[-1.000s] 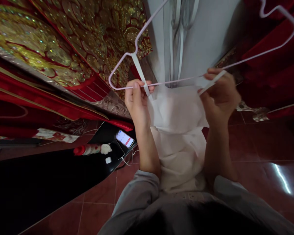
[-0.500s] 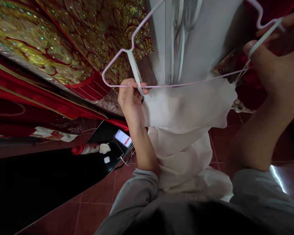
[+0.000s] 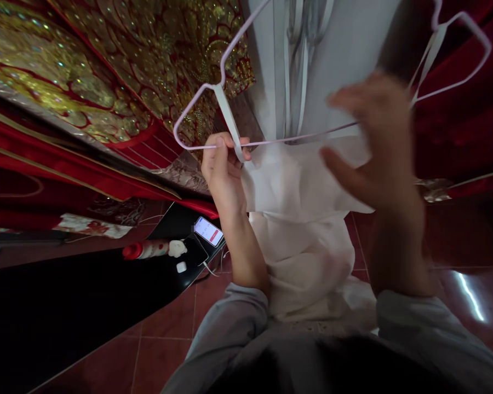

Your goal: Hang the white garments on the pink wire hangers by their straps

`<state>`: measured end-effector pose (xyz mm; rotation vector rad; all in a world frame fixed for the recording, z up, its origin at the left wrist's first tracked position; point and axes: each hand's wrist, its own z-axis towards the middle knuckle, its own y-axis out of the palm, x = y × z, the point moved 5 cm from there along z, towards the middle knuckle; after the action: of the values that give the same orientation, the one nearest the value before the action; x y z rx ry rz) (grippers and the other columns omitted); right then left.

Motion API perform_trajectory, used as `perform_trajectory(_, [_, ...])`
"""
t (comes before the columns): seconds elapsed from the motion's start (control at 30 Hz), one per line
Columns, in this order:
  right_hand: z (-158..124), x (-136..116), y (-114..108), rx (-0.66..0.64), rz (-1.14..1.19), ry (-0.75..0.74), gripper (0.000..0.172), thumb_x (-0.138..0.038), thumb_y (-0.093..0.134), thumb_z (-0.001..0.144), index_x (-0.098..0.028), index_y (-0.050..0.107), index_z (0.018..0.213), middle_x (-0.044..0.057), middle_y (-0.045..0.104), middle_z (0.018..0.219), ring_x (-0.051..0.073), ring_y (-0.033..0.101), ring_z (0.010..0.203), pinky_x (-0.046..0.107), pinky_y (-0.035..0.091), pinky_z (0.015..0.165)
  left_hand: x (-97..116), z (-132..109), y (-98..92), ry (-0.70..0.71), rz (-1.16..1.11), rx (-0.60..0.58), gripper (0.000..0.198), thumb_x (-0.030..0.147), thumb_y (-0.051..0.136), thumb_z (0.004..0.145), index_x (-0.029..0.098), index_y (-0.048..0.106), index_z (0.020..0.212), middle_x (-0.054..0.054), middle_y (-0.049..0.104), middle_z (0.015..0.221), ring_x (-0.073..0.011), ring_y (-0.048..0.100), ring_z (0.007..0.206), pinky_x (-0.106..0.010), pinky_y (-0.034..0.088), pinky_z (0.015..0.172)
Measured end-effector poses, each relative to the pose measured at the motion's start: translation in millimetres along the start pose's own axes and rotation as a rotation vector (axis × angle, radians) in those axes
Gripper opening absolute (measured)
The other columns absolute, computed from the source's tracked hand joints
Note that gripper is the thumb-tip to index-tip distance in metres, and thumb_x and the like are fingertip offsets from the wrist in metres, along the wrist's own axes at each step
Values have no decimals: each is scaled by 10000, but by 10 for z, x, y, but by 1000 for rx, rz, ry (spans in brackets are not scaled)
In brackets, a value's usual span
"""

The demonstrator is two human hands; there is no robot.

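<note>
A thin pale pink clothes hanger (image 3: pixel 207 86) spans the upper half of the view. My left hand (image 3: pixel 225 164) pinches its lower bar near the left corner, beside a white strap. That white strap (image 3: pixel 229 117) loops over the hanger's left notch. From the bar hangs a white garment (image 3: pixel 308 180), its folds falling toward my lap. My right hand (image 3: pixel 380 142), smeared by motion, is in front of the bar's right part with thumb and fingers apart and nothing between them. A second strap (image 3: pixel 430 54) sits over the right notch of the hanger.
Sequined gold and red garments (image 3: pixel 148 65) hang at the left, with red cloth (image 3: pixel 472 131) at the right. On a black table (image 3: pixel 86 306) lie a lit phone (image 3: pixel 208 231), a red-capped bottle (image 3: pixel 142 250) and a small white case (image 3: pixel 181 267). Beneath is a red tiled floor (image 3: pixel 164 350).
My right hand has let go of the right strap and moved left, its fingers spread. The strap now rests in the hanger's right notch. My left hand has barely moved.
</note>
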<state>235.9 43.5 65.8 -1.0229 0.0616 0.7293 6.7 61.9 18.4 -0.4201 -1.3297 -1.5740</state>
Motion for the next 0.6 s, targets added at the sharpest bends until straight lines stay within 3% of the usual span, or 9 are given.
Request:
perform_trajectory(0.1, [-152, -106, 310, -64, -65, -27, 630, -385, 642, 879, -333, 432, 1470, 60, 550, 1425, 327, 402, 1486, 681, 163, 1311, 9, -51, -11, 9, 85, 28, 219, 382, 622, 1013, 234, 554, 867, -30, 667, 855, -186, 623, 705, -329, 492, 752])
perform_trajectory(0.2, [-214, -110, 396, 47, -84, 88, 423, -387, 510, 965, -364, 476, 1386, 52, 579, 1365, 258, 460, 1434, 613, 152, 1341, 77, -154, -50, -21, 157, -14, 221, 435, 558, 1048, 234, 622, 981, -43, 712, 859, -215, 687, 845, -354, 515, 849])
perform_trajectory(0.3, [-211, -104, 471, 127, -63, 129, 337, -397, 484, 975, -381, 509, 1311, 34, 612, 1301, 236, 494, 1389, 579, 160, 1348, 285, -274, -57, -70, 419, -143, 327, 437, 529, 1065, 185, 726, 996, -85, 732, 917, -225, 673, 935, -365, 491, 900])
perform_trajectory(0.37, [-204, -101, 548, 192, -21, 97, 353, -386, 512, 950, -363, 523, 1302, 40, 618, 1282, 249, 497, 1374, 591, 170, 1337, 498, -293, -35, -53, 552, -208, 300, 453, 610, 1021, 201, 765, 967, -87, 733, 918, -236, 652, 901, -371, 493, 848])
perform_trajectory(0.5, [-222, -82, 676, 309, 42, 20, 401, -359, 544, 905, -334, 539, 1305, 48, 615, 1250, 267, 509, 1337, 629, 204, 1302, 838, -65, -18, -49, 350, -204, 337, 537, 594, 972, 256, 777, 1015, -84, 723, 945, -289, 661, 984, -397, 526, 768])
perform_trajectory(0.6, [-239, -51, 694, 313, 52, 4, 417, -369, 547, 902, -341, 545, 1318, 41, 618, 1247, 266, 509, 1339, 623, 206, 1299, 879, 179, -151, -28, 259, -113, 346, 574, 571, 976, 294, 728, 1107, -27, 731, 1156, -289, 560, 1341, -368, 529, 967])
